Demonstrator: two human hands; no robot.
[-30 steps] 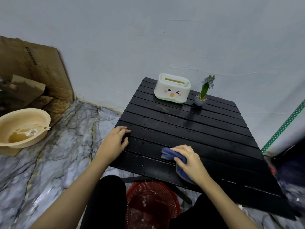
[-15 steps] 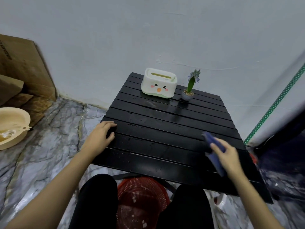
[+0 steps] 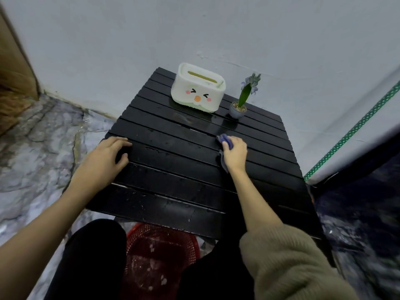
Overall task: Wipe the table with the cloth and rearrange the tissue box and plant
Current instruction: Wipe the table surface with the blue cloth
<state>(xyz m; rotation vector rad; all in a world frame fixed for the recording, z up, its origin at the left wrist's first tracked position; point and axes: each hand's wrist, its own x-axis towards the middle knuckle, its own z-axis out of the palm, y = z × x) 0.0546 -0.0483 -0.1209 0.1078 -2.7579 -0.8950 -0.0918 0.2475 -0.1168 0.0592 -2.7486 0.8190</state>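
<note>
The right hand [image 3: 235, 151] is pressing a blue cloth [image 3: 224, 141] flat against the black slatted bench [image 3: 173, 169], fingers curled over it so that only a bunched edge is showing past the fingertips and a strip is trailing along the thumb side toward the wrist. The hand is lying right of the bench's middle, on the slats just in front of the plant [image 3: 243, 98]. An olive knitted sleeve [image 3: 287, 263] is covering that arm above the elbow.

The left hand [image 3: 108, 154] is resting on the bench's left edge, holding nothing, fingers loosely spread and bent with the tips on a slat and the thumb tucked alongside.

The box [image 3: 198, 89], white with a cartoon face on its front, is standing at the far end of the bench, near the wall [image 3: 194, 29]. The plant, in a small grey pot, is standing upright just to the right of the box, apart from it. Both are well apart from the hands.

The slats are looking wet and glossy in places. A red basket [image 3: 160, 256] is sitting on the floor [image 3: 43, 137] under the near edge, between the person's dark-clad legs.
</note>
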